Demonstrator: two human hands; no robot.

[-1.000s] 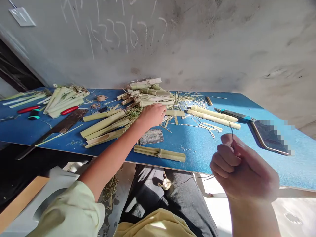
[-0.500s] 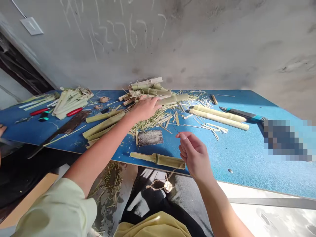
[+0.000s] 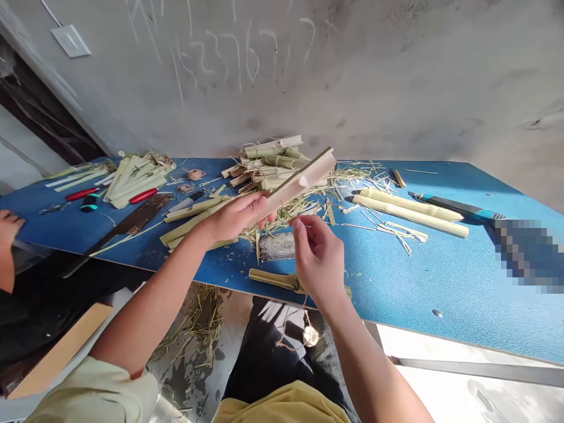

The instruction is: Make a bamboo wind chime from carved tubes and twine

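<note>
My left hand [image 3: 235, 218] is closed around the lower end of a split bamboo piece [image 3: 299, 183], its pale hollow side facing up and its far end raised to the right. Beside its lower edge, my right hand [image 3: 319, 255] is pinched on a thin brown twine [image 3: 306, 302]. The twine runs down past the table edge to a small pale round object [image 3: 311, 336] over my lap; its part behind the hand is hidden. Below my hands, a short bamboo piece [image 3: 271, 278] lies at the front edge, partly covered by my right hand. A gritty dark block [image 3: 277, 247] lies behind it.
A pile of split bamboo [image 3: 282, 155] and shavings stands against the wall. Two bamboo strips [image 3: 409, 214] and a saw [image 3: 453, 205] lie right. A long-bladed knife [image 3: 141, 217], red-handled tools [image 3: 143, 195] and slats [image 3: 136, 176] lie left. Another person's hand [image 3: 7, 228] rests at the left edge.
My left hand has lifted the bamboo piece from the pile and drawn it nearer, tilted. My right hand has moved left with the twine to the piece's lower edge. The view has shifted slightly.
</note>
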